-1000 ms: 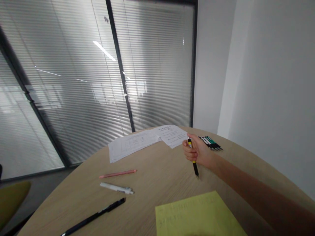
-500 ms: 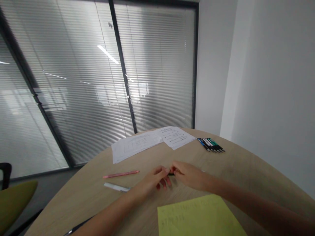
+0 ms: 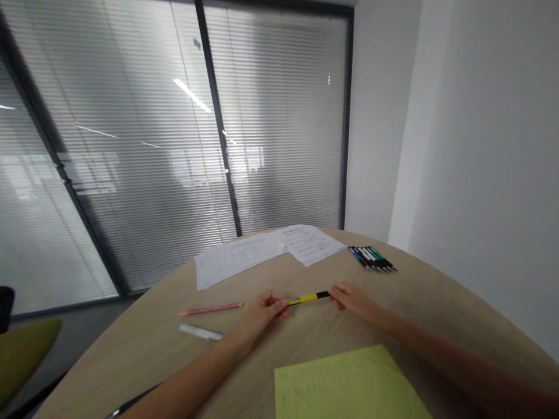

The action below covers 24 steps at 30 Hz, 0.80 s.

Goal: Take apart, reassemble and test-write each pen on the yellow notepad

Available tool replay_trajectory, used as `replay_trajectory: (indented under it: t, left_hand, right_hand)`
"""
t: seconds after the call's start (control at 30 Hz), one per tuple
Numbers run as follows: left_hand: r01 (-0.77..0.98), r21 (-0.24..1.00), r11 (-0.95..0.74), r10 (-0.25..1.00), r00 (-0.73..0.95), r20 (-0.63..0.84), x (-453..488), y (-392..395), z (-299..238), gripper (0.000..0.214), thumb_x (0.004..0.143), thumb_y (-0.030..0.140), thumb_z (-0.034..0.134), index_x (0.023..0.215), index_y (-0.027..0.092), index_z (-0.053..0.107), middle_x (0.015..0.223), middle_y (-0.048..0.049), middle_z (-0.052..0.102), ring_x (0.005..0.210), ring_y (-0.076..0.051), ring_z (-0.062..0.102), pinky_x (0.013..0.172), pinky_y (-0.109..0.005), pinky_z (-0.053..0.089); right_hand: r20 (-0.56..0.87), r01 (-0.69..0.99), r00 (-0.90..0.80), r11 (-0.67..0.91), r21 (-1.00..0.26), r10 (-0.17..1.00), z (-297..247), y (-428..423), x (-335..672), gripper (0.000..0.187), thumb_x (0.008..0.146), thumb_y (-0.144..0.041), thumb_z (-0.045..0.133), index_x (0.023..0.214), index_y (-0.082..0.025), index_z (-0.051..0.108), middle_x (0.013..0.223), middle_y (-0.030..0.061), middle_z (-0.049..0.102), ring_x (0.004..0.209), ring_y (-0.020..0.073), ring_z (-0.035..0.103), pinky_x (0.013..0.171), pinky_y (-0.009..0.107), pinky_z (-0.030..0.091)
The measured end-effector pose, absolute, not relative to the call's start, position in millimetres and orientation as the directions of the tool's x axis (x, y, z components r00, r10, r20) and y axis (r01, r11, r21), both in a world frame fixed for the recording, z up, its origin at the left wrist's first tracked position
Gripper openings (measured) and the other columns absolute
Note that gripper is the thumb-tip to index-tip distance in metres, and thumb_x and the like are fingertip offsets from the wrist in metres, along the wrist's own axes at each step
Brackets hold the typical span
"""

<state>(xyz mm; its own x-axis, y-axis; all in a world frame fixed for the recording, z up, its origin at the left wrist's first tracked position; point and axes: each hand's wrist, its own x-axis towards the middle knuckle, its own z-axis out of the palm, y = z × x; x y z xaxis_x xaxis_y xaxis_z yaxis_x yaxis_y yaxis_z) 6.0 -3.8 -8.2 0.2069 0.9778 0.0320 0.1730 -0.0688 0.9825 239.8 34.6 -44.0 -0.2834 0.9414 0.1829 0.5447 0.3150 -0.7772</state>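
Kicking off at the far left, well out from the left hand, we've got one chair with a yellow-green seat (image 3: pixel 28 355), then the round wooden table (image 3: pixel 244 378). Down past the left wrist lies one dark pen (image 3: pixel 131 402), part of it hidden behind the forearm. Just left of the left hand, a pair: one pink pen (image 3: pixel 212 309) and, nearer the arm, one white pen (image 3: pixel 198 331), its right end covered by that forearm. Beyond both hands, printed sheets (image 3: pixel 240 256), at least two, one overlapping another. And now the hands, two of them: the left hand (image 3: pixel 262 311) has thumb and fingers pinched together on one end of a single yellow-and-black pen (image 3: pixel 308 298), which spans the gap between the hands, nearly level! Below that gap, on the near side, sits one yellow paper (image 3: pixel 349 384) with faint markings. Across at the other end, the right hand (image 3: pixel 348 298) has its fingers closed on the pen's black end. Past the right hand, a little further off, a row of pens (image 3: pixel 372 259) lies side by side, blue, white, black and green showing, packed too tight for a sure count.
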Motion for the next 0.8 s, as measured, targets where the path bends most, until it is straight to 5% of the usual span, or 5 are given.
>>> replay_trajectory:
  t: [0.33,0.8]
  left_hand:
    - [0.149,0.986,-0.074,0.974,0.224,0.039,4,2,-20,0.032,0.046,0.033,0.072,0.064,0.014,0.054,0.052,0.006,0.052,0.047,-0.006,0.042,0.046,-0.017,0.026]
    - [0.135,0.991,-0.01,0.946,0.322,-0.035,5,0,-20,0.036,0.057,0.045,0.064,0.066,0.014,0.049,0.057,0.0002,0.062,0.04,-0.008,0.052,0.04,-0.018,0.035]
  right_hand:
    - [0.097,0.35,-0.14,0.141,-0.926,0.985,-42,27,236,0.039,0.079,-0.048,0.03,0.054,-0.019,0.038,0.044,-0.0056,0.035,0.039,0.007,0.031,0.041,0.021,0.025]
    - [0.226,0.56,-0.038,0.208,-0.802,0.973,-44,19,235,0.038,0.079,-0.045,0.025,0.053,-0.02,0.036,0.05,-0.0022,0.038,0.049,0.012,0.037,0.049,0.025,0.027]
